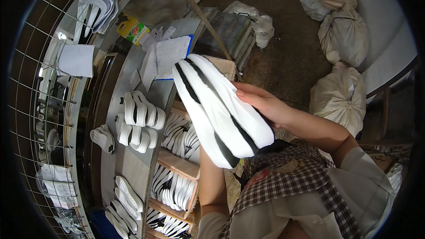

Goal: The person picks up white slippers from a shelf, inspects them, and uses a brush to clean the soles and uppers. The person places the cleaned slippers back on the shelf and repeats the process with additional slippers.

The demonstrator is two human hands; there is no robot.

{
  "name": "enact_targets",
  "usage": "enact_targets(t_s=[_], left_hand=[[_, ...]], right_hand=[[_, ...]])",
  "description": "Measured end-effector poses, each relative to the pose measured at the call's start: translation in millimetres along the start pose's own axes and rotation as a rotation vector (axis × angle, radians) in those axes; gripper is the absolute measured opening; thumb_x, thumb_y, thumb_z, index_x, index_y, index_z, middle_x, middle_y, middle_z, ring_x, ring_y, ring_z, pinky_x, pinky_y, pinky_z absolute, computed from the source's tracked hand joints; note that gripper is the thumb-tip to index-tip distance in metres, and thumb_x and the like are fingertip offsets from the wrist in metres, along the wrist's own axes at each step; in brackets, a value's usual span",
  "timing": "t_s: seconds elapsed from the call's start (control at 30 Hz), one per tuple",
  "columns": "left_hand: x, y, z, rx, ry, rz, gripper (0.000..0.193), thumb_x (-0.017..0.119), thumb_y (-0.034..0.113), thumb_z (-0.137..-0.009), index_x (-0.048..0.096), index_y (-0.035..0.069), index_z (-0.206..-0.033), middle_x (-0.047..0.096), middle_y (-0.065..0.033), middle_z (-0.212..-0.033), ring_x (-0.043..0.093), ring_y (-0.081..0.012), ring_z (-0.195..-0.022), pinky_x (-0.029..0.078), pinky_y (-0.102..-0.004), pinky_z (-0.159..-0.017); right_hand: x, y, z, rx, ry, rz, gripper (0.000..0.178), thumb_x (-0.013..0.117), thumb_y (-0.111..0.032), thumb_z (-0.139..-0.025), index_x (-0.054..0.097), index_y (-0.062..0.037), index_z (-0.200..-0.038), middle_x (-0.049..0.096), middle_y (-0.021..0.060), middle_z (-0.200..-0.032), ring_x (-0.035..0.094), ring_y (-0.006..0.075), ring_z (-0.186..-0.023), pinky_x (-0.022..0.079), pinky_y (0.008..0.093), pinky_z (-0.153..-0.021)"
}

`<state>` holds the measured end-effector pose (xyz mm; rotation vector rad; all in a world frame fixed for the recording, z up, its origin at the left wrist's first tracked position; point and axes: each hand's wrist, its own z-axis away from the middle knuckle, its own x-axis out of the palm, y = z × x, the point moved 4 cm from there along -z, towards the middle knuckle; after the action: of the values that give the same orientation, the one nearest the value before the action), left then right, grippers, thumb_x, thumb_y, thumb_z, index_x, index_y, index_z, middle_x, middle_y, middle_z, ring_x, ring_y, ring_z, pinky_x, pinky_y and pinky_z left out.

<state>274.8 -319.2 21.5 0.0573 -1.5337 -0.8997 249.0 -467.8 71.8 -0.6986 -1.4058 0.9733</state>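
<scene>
Several white shoe soles with black bands (221,110) are held together as a stack in front of my body, slanting from upper left to lower right. My right hand (265,102) grips their right edge, thumb on the near face and the other fingers out of sight behind. My left forearm (212,183) rises toward the stack's lower end. The stack covers my left hand, so its fingers are hidden. Just left of the stack, crates (178,159) hold rows of similar black-and-white soles.
On the grey bench (133,161) at the left lie groups of white soles (137,113), paper sheets (166,55) on a blue board and a yellow jug (132,30). A wire grid (33,84) stands beyond it. Tied sacks (340,93) line the right wall.
</scene>
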Motion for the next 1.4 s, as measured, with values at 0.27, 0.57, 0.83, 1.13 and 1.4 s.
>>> enact_targets(t_s=[0.27,0.57,0.83,1.13,1.4], left_hand=[[-14,2,-5,-0.021,0.078,0.121,0.048,0.044,0.032,-0.097,0.039,0.002,-0.134,0.051,-0.0153,-0.128,0.055,-0.0268,-0.112,0.051,-0.0345,-0.091],[-16,6,0,0.008,0.115,0.034,0.045,0.045,0.032,-0.096,0.044,0.002,-0.130,0.056,-0.0129,-0.121,0.059,-0.0234,-0.106,0.053,-0.0316,-0.086],[-14,-1,1,-0.040,0.078,0.177,0.037,0.059,0.021,-0.088,0.055,-0.005,-0.114,0.064,-0.0167,-0.101,0.066,-0.0251,-0.084,0.058,-0.0334,-0.077],[-34,5,-1,-0.173,0.182,0.089,0.062,0.061,0.006,-0.077,0.031,0.006,-0.132,0.058,-0.0194,-0.107,0.065,-0.0305,-0.088,0.057,-0.0446,-0.072],[-8,20,14,0.078,0.374,-0.390,0.058,0.043,0.036,-0.098,0.017,0.011,-0.143,0.041,-0.0129,-0.131,0.048,-0.0262,-0.115,0.043,-0.0395,-0.097]], right_hand=[[3,0,-9,0.011,-0.008,0.282,0.060,0.042,-0.042,-0.096,0.034,-0.0027,-0.141,0.029,0.0156,-0.144,0.030,0.0249,-0.133,0.027,0.0364,-0.107],[9,-10,-3,0.094,-0.091,0.016,0.061,0.048,-0.041,-0.093,0.036,-0.0037,-0.140,0.047,0.0140,-0.132,0.048,0.0210,-0.119,0.040,0.0330,-0.098],[-13,26,-8,0.357,0.026,-0.436,0.043,0.056,-0.034,-0.090,0.054,-0.0047,-0.122,0.062,0.0138,-0.111,0.063,0.0228,-0.097,0.051,0.0383,-0.087],[-48,71,-21,0.563,0.117,-0.057,0.047,0.049,-0.042,-0.091,0.057,-0.0008,-0.112,0.059,0.0106,-0.110,0.055,0.0227,-0.107,0.043,0.0388,-0.096],[-11,85,-41,0.283,-0.242,-0.342,0.057,0.028,-0.051,-0.097,0.037,-0.0100,-0.136,0.053,0.0088,-0.126,0.053,0.0197,-0.115,0.046,0.0370,-0.096]])
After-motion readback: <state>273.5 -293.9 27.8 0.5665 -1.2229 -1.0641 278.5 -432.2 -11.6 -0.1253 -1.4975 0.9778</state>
